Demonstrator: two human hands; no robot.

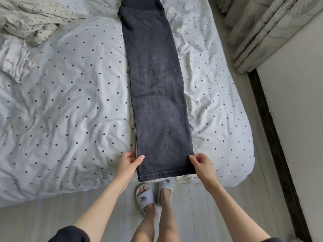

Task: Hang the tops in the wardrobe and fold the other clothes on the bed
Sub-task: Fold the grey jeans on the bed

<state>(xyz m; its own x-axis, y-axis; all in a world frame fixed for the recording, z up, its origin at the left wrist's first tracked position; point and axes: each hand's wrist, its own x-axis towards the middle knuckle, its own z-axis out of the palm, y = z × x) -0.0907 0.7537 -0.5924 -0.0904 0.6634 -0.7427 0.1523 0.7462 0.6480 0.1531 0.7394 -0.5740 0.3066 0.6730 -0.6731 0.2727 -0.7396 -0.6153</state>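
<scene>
- Dark jeans (pixel 157 95) lie lengthwise on the bed (pixel 70 105), legs stacked one on the other, hem end at the near edge, waist end running out of view at top.
- Left hand (pixel 130 163) pinches the hem's left corner: thumb on top of the denim, fingers (pixel 131 154) curled at the side seam.
- Right hand (pixel 201 163) pinches the hem's right corner, fingers clamped on the fabric edge.
- Hem hangs slightly past the mattress edge, above the slippers (pixel 146 196).
- Crumpled dotted bedding (pixel 31 20) bunched at the far left; curtain (pixel 262 32) at the upper right.
</scene>
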